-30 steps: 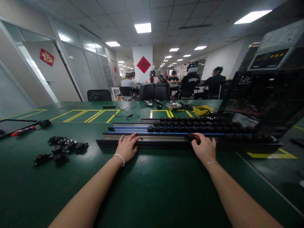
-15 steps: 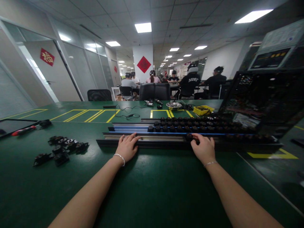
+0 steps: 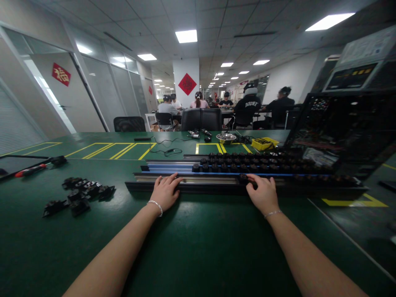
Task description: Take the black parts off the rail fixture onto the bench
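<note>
Lengthwise in front of me lies a long black rail (image 3: 213,188) with a silvery channel. My left hand (image 3: 165,193) grips its left part, fingers over the top and thumb against the near side. A small black block (image 3: 242,178) sits in the channel farther right. My right hand (image 3: 263,193) has its fingertips on the right end of that block, with the thumb low by the rail's near wall. More dark blocks (image 3: 312,180) fill the channel's right part. Behind it, a blue-edged rail (image 3: 173,167) carries a row of similar black blocks (image 3: 234,167).
Loose black parts (image 3: 81,194) lie on the green table (image 3: 198,247) at left, near a red-handled tool (image 3: 31,170). At the back are a metal bowl (image 3: 225,137), a yellow basket (image 3: 264,143) and cables. A dark rack (image 3: 340,132) stands right. Several people sit beyond.
The black block has slid slightly left along the channel, and my right hand has moved left with it. My left hand stays in place on the rail.
</note>
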Available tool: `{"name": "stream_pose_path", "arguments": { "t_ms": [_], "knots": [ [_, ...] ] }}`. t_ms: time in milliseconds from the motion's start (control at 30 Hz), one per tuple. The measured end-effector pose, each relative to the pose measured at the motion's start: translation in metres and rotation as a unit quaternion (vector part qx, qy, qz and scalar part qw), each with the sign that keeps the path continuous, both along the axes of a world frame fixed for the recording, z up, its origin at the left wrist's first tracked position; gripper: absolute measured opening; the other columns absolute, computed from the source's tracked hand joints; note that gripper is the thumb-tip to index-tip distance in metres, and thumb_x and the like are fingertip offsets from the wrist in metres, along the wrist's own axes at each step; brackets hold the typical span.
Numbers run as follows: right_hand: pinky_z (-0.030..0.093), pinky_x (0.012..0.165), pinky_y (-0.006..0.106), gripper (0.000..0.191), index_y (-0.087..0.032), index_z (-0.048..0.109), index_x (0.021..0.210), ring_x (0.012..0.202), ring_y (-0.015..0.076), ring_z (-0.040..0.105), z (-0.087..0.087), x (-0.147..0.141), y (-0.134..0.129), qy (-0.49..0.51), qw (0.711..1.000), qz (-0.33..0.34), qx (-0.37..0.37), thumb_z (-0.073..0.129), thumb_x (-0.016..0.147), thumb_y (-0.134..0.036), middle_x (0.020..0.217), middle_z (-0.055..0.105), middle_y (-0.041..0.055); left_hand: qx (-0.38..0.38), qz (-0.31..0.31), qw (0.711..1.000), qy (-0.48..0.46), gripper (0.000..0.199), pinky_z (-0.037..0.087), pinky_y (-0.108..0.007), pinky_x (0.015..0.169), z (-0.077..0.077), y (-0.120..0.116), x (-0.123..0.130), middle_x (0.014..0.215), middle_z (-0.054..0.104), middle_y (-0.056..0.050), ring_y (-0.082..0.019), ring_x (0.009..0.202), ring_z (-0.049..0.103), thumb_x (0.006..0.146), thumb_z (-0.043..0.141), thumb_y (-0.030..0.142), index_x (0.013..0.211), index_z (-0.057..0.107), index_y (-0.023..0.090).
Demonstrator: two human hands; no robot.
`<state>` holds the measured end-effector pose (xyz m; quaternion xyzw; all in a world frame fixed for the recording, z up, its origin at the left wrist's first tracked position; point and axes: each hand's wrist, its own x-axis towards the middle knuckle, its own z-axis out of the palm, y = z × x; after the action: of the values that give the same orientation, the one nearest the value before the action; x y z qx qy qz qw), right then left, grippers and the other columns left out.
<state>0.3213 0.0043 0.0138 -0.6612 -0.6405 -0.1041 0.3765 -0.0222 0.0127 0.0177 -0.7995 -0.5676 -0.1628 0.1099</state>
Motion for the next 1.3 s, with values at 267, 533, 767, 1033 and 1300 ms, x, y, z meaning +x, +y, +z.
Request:
{"name": "stream_pose_path", "arguments": {
  "t_ms": [267, 533, 767, 1033, 1300],
  "knots": [
    [0.029, 0.104, 0.047, 0.033, -0.021, 0.062, 0.102, 0.09, 0.0197, 0.059, -0.0011, 0.0001, 0.0014, -0.011, 1.0, 0.023, 0.016, 0.045, 0.073, -0.024, 0.09, 0.069, 0.0027, -0.003, 0.003, 1.0, -0.002, 0.046, 0.02, -0.048, 0.107, 0.0001, -0.0001, 0.0005, 0.141, 0.041, 0.0, -0.022, 0.122, 0.043, 0.079, 0.048, 0.028, 0.125, 0.048, 0.034],
    [0.033, 0.102, 0.043, 0.035, -0.018, 0.063, 0.103, 0.091, 0.0202, 0.059, 0.0019, -0.0046, -0.0008, -0.018, 0.999, 0.031, 0.01, 0.044, 0.074, -0.023, 0.092, 0.069, 0.0047, 0.004, 0.001, 1.0, 0.001, 0.046, 0.021, -0.049, 0.106, -0.0018, 0.0009, -0.0008, 0.141, 0.041, 0.0, -0.023, 0.121, 0.044, 0.079, 0.047, 0.028, 0.125, 0.048, 0.034],
    [0.035, 0.098, 0.042, 0.036, -0.017, 0.063, 0.103, 0.091, 0.0211, 0.058, 0.0031, -0.0058, -0.0019, -0.02, 0.999, 0.04, 0.013, 0.043, 0.074, -0.024, 0.094, 0.068, 0.0064, 0.005, -0.001, 1.0, 0.0, 0.046, 0.021, -0.048, 0.107, -0.0019, 0.001, -0.0012, 0.141, 0.041, 0.0, -0.022, 0.122, 0.043, 0.079, 0.048, 0.028, 0.125, 0.048, 0.034],
    [0.032, 0.099, 0.047, 0.036, -0.018, 0.063, 0.104, 0.092, 0.0214, 0.058, 0.0001, -0.0065, -0.0009, -0.028, 0.999, 0.039, 0.009, 0.044, 0.074, -0.023, 0.096, 0.068, 0.0065, 0.002, 0.003, 1.0, 0.004, 0.046, 0.02, -0.048, 0.107, -0.0012, 0.0005, -0.0007, 0.142, 0.04, 0.0, -0.022, 0.122, 0.043, 0.079, 0.047, 0.028, 0.125, 0.047, 0.034],
    [0.03, 0.1, 0.047, 0.036, -0.021, 0.063, 0.106, 0.095, 0.0219, 0.056, -0.0013, -0.0081, -0.0017, -0.043, 0.998, 0.056, 0.005, 0.043, 0.075, -0.023, 0.095, 0.067, 0.0059, 0.002, 0.004, 1.0, 0.005, 0.046, 0.021, -0.048, 0.107, -0.0014, 0.0004, -0.0005, 0.141, 0.041, 0.0, -0.022, 0.122, 0.043, 0.079, 0.047, 0.028, 0.125, 0.048, 0.033]
  ]
}}
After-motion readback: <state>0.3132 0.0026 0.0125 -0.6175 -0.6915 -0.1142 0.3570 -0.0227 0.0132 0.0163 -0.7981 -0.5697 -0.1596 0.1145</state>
